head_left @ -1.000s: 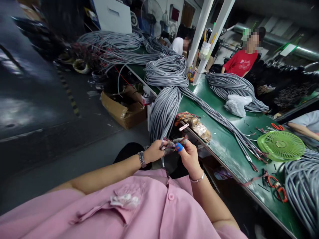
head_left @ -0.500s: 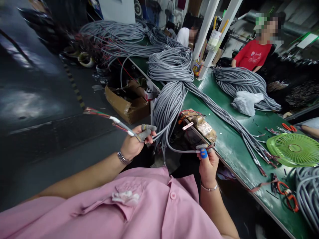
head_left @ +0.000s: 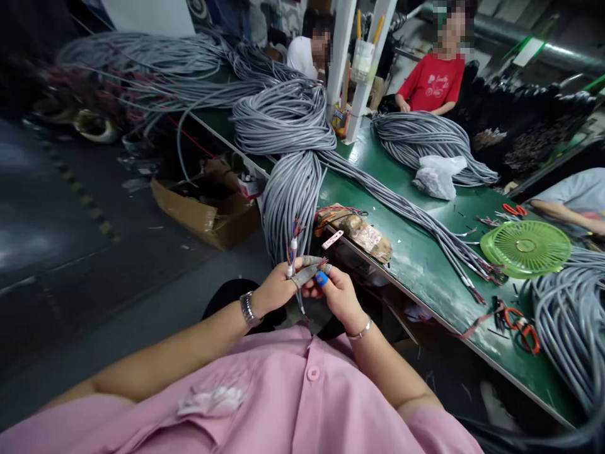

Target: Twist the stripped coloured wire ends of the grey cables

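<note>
Here, both hands meet low in front of the person, just off the bench edge. The left hand is closed around a grey cable end, held upright so its coloured cores stand free. The right hand pinches thin red wires between covered fingertips, seemingly for grip. The cable bundle hangs just beside them.

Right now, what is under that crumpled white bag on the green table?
The white bag lies partly on a coil of grey cables and partly on the green table. Whatever else sits beneath it is covered, so I cannot tell.
</note>
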Demonstrator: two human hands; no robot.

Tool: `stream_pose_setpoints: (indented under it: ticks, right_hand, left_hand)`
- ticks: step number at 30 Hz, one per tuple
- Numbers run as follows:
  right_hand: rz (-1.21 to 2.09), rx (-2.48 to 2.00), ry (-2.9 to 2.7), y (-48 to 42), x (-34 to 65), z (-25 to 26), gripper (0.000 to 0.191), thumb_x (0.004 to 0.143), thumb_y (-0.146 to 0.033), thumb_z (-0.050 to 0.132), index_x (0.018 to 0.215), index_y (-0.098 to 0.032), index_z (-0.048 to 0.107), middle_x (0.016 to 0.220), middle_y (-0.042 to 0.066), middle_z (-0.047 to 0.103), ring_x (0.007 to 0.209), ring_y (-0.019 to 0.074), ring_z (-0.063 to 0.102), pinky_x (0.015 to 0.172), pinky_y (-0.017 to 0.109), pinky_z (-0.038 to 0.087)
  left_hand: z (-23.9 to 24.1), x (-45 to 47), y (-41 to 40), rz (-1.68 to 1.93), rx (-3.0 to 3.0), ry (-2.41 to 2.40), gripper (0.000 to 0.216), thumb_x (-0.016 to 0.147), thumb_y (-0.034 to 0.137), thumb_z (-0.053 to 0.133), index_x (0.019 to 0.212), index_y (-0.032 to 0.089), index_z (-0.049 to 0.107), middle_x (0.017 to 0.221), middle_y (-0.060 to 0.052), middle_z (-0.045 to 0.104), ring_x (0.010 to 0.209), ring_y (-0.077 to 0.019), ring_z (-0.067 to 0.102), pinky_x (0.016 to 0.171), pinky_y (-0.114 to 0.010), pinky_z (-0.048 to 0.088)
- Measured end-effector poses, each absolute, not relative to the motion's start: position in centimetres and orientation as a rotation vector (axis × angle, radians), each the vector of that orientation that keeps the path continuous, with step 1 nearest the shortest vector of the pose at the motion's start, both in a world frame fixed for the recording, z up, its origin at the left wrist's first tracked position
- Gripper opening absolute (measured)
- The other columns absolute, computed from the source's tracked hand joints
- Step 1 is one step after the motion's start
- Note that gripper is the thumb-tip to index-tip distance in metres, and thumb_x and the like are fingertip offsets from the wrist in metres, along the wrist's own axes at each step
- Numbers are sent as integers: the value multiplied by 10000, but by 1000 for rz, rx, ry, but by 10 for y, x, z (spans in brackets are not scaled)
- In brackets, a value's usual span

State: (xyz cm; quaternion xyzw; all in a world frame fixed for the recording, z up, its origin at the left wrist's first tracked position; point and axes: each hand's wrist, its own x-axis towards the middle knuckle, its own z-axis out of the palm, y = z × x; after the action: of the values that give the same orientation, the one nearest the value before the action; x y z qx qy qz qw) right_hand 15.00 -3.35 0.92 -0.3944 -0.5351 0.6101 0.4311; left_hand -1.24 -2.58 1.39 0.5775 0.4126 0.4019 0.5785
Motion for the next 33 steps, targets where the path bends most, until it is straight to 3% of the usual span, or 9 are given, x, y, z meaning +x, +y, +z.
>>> stream_pose_setpoints:
  ticks: [4, 10, 16, 25, 33]
  right_hand:
    - [1480, -1010, -1214, -32, 156, 12, 240, 776, -356, 679, 952, -198, 639, 705, -5, 639, 542, 97, 541, 540, 234, 462]
    - [1380, -1096, -1239, -18, 156, 18, 204, 723, -349, 698, 810, -177, 632, 658, -17, 596, 547, 99, 513, 496, 219, 427]
    - [1446, -1063, -1245, -8, 151, 30, 152, 696, -277, 684, 769, -175, 598, 610, -45, 546, 507, 77, 444, 464, 200, 365]
    - [1594, -1017, -816, -16, 142, 10, 139, 702, -272, 662, 732, -183, 559, 502, -89, 410, 428, 55, 305, 437, 204, 288]
    - [1555, -995, -1001, -11, 142, 11, 216, 753, -332, 676, 903, -181, 642, 640, -45, 533, 522, 74, 418, 506, 214, 373]
  left_hand:
    - [13, -11, -28, 960, 1462, 1127, 299, 861, 392, 579, 1006, 138, 638, 520, 36, 557, 438, -91, 496, 461, -207, 408]
    - [23, -11, -25, 835, 1431, 1084, 259, 823, 402, 608, 753, 154, 578, 534, 26, 588, 430, -91, 540, 433, -193, 409]
    - [28, -14, -16, 702, 1355, 1078, 250, 733, 354, 701, 679, 154, 561, 551, 7, 624, 426, -111, 586, 387, -181, 389]
    - [18, -9, -17, 1083, 1048, 1089, 241, 747, 333, 679, 630, 139, 598, 495, 5, 587, 365, -70, 488, 347, -170, 291]
    - [13, -11, -16, 1084, 1041, 1076, 238, 741, 303, 671, 594, 139, 580, 477, 16, 563, 340, -57, 443, 350, -176, 268]
